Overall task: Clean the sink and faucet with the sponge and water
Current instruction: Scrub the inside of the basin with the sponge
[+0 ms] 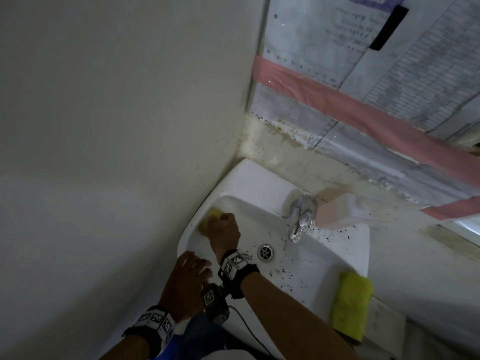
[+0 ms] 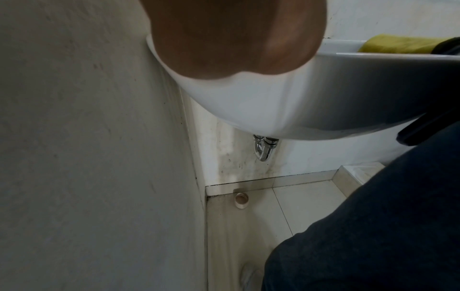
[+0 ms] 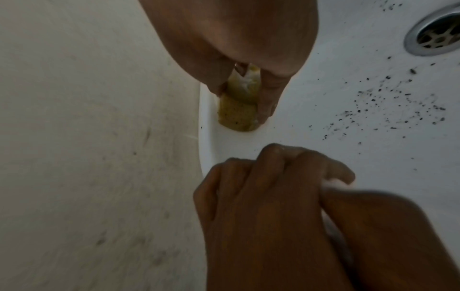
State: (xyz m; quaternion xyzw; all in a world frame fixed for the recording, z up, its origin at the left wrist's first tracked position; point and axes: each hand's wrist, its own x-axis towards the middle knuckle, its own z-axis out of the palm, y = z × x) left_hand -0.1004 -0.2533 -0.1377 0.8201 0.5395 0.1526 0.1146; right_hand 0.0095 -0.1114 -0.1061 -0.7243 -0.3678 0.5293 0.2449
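Note:
A white sink (image 1: 249, 175) sits in a wall corner, with black specks scattered over its basin around the drain (image 1: 265, 252). My right hand (image 1: 224, 228) pinches a yellow sponge (image 1: 211, 216) and presses it on the basin's left inner wall. The right wrist view shows the sponge (image 3: 236, 116) squeezed between the fingers of that hand (image 3: 245, 92). My left hand (image 1: 191, 268) lies over the front-left rim, its fingers (image 3: 273, 173) curled into the basin. A chrome faucet (image 1: 298, 219) stands at the back; no water runs from it.
A yellow-green cloth (image 1: 350, 307) hangs over the sink's right rim. A pale pink block (image 1: 337, 211) sits right of the faucet. The wall (image 1: 117, 152) stands close on the left. Below the sink are a chrome trap (image 2: 263, 147) and my leg (image 2: 373, 226).

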